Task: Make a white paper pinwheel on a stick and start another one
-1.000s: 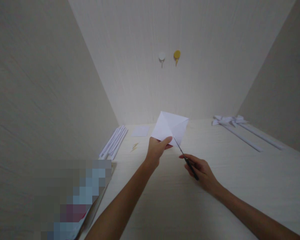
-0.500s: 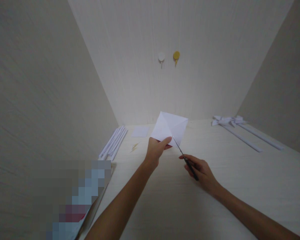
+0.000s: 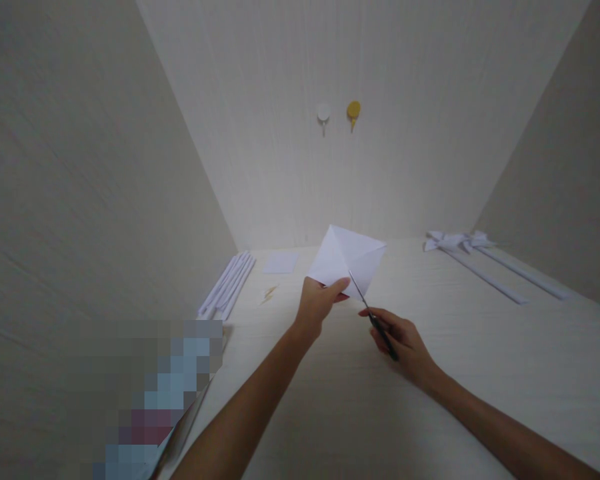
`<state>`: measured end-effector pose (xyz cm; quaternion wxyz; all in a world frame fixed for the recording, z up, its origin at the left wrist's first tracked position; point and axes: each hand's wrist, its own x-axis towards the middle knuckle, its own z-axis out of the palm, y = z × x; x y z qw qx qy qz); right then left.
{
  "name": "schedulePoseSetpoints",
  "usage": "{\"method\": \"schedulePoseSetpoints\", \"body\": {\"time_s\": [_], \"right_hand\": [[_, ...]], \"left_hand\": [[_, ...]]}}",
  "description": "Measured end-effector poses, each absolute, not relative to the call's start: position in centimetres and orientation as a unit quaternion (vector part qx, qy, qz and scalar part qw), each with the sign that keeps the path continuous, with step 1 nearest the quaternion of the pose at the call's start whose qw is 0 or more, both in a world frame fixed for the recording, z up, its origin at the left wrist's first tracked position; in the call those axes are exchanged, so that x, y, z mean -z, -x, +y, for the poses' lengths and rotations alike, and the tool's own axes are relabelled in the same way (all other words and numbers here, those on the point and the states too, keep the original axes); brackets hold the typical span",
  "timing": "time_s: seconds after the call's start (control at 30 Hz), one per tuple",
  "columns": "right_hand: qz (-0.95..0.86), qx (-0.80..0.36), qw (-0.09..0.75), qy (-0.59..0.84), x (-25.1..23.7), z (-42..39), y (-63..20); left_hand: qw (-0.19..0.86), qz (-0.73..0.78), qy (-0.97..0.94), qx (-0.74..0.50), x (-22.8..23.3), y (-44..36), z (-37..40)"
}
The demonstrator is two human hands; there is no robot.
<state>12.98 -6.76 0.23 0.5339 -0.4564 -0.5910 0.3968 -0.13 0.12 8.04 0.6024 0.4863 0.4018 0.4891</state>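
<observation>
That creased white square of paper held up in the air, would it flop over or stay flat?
The creased white paper square probably keeps its shape: pinched only at its lower corner by the left hand, it stands up without drooping. Its fold lines likely stiffen it. It looks very light, so the scissors in the right hand could easily push it aside.

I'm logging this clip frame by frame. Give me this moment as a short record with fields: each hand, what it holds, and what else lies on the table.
left hand: pinches the lower corner of a creased white paper square, held up off the table
right hand: grips scissors, blades at the square's lower edge
left of table: rolled paper sticks, small flat sheet
right of table: paper pinwheels lying flat
wall: white hook, yellow hook
</observation>
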Motion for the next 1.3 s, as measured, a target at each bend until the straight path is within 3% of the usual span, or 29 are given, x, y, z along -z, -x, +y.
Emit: {"method": "schedulePoseSetpoints", "body": {"time_s": [1.3], "right_hand": [[-0.582,-0.390,0.538,0.470,-0.47,-6.81,-12.85]], "left_hand": [[0.611,0.393,-0.494,-0.478,-8.02,0.16,-0.06]]}}
